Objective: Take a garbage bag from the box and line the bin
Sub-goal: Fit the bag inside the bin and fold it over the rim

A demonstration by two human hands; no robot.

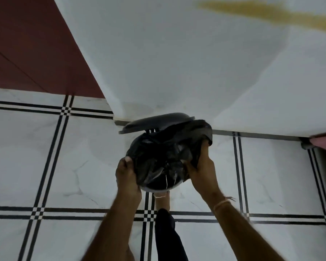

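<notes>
Centre of the frame: small round bin (159, 188), only a pale sliver of rim showing at its lower edge, mouth filled and covered by a crumpled glossy black plastic garbage bag (167, 153). Bag bunched into folds, grey highlights on the creases, upper right corner lifted above the rim, two thin pale threads hanging near its lower middle. Dark grey domed lid (154, 121) tipped up behind, at the wall line. No readable writing or label anywhere.

Left hand (127, 176) at the lower left edge of the bag, fingers curled and pressed onto the plastic, thumb on top. Right hand (203, 170) at the bag's right side, fingers pinching a raised fold. Thin pale thread band (221, 203) on the right wrist.

Below: white floor tiles with black double lines (64, 166). Above: white wall (177, 53), dark red panel (26, 44) upper left, blurred yellow streak (261, 12) upper right. Bare foot and dark trouser leg (164, 223) beneath the bin.
</notes>
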